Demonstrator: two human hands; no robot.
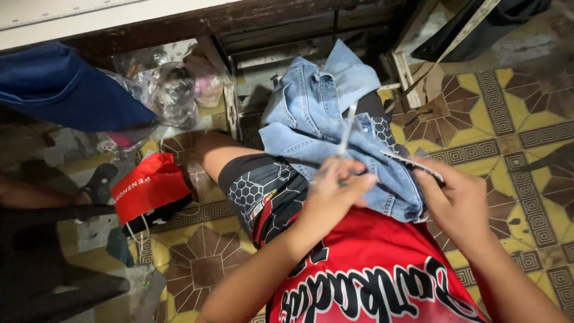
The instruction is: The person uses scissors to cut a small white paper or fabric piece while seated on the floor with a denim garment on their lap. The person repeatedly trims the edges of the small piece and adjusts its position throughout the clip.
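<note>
The faded light-blue denim garment (326,128) lies heaped across my lap, at twelve o'clock from my red printed jersey (371,269). My left hand (335,191) is closed round a thin, pale, blurred tool (347,128) that points up over the cloth; I cannot tell what it is. My right hand (457,200), at three o'clock from the left, pinches the denim's pale hem edge (412,164) taut. I judge the work mid-way: the edge is held ready, and no finished part shows. At nine o'clock a red drawstring bag (149,185) rests on the patterned yellow-brown floor tiles (508,137).
</note>
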